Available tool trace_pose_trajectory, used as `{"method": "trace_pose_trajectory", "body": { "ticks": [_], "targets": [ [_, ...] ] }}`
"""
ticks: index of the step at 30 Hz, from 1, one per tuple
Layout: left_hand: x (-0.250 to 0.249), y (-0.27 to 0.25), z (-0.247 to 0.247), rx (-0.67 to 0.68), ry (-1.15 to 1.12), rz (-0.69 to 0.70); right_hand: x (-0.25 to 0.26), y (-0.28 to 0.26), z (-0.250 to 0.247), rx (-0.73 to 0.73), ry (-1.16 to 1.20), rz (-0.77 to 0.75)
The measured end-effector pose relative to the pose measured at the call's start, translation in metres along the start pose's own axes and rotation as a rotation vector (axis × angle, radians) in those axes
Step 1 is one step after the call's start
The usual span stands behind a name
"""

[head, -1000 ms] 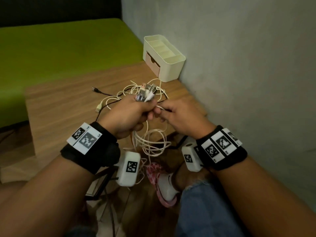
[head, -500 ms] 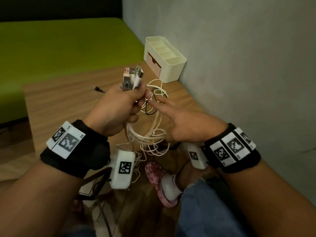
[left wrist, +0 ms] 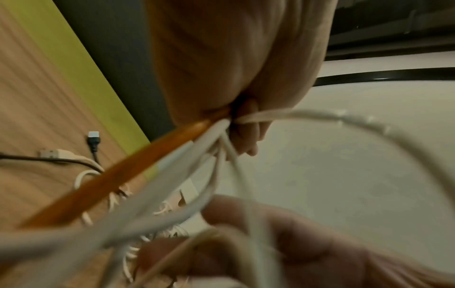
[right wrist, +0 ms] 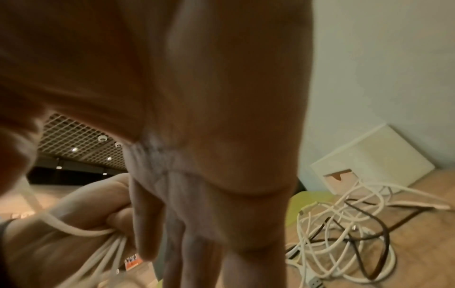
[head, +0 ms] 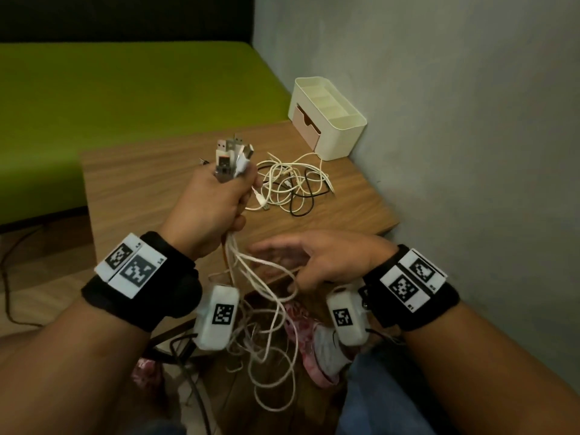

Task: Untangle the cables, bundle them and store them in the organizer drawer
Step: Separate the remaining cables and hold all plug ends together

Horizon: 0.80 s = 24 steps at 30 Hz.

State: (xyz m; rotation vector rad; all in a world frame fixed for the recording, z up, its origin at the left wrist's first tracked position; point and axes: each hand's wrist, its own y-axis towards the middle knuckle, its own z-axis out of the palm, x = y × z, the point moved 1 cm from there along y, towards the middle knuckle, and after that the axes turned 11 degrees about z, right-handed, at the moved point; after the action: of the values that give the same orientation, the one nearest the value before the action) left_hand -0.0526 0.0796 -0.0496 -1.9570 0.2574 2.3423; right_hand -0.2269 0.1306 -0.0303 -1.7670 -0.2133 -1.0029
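Wooden table (head: 150,180) (grey wall (head: 439,89) beside); left hand (head: 208,211) grips cables (head: 257,277), right hand (head: 326,259) spread.

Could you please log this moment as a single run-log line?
left hand: grips white cable bundle | right hand: open beneath hanging strands | tangled white-and-black cables: on wooden table | cream organizer drawer: closed

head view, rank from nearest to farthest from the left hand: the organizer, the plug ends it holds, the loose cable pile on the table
1. plug ends, gripped in the left hand, sticking up from the fist.
2. loose cable pile, on the table just to the hand's right.
3. organizer, at the table's far corner by the wall.
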Motion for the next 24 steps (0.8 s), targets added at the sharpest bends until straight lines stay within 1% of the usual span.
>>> {"method": "trace_pose_trajectory", "body": {
  "ticks": [2,3,7,8,9,11,12,13,14,16,18,20,22,24],
  "targets": [
    [0.005,-0.003,-0.006,-0.004,0.013,-0.006,0.001,0.003,-0.004,-0.13,-0.119,-0.009],
    [0.007,-0.004,-0.008,-0.007,0.016,-0.006,0.002,0.006,-0.005,-0.166,-0.116,-0.02],
    [0.012,-0.006,-0.01,-0.008,0.019,0.025,0.006,0.025,0.0,-0.234,-0.034,-0.061],
    [0.014,-0.005,-0.012,-0.015,0.021,0.033,0.007,0.031,0.003,-0.237,-0.023,-0.071],
    [0.015,-0.003,-0.014,-0.024,0.028,0.038,0.008,0.036,0.005,-0.207,0.01,-0.085],
    [0.019,0.0,-0.019,-0.031,0.047,0.026,0.009,0.044,0.007,-0.079,0.119,-0.099],
    [0.021,0.002,-0.021,-0.027,0.054,0.014,0.009,0.047,0.005,-0.048,0.139,-0.099],
    [0.023,0.005,-0.023,-0.019,0.069,0.012,0.009,0.05,0.001,-0.072,0.121,-0.1],
    [0.025,0.009,-0.024,-0.007,0.108,0.019,0.009,0.052,-0.006,-0.15,0.062,-0.092],
    [0.029,0.021,-0.027,0.021,0.247,0.039,0.009,0.057,-0.025,-0.352,-0.09,-0.07],
    [0.035,0.034,-0.031,0.017,0.341,0.031,0.01,0.063,-0.045,-0.522,-0.187,-0.094],
    [0.042,0.044,-0.035,-0.032,0.375,-0.003,0.009,0.072,-0.063,-0.561,-0.079,-0.126],
    [0.046,0.05,-0.035,-0.052,0.402,-0.008,0.006,0.086,-0.077,-0.609,0.017,-0.131],
    [0.048,0.054,-0.031,-0.028,0.406,0.006,0.003,0.1,-0.09,-0.715,-0.018,-0.13]
  ]
}}
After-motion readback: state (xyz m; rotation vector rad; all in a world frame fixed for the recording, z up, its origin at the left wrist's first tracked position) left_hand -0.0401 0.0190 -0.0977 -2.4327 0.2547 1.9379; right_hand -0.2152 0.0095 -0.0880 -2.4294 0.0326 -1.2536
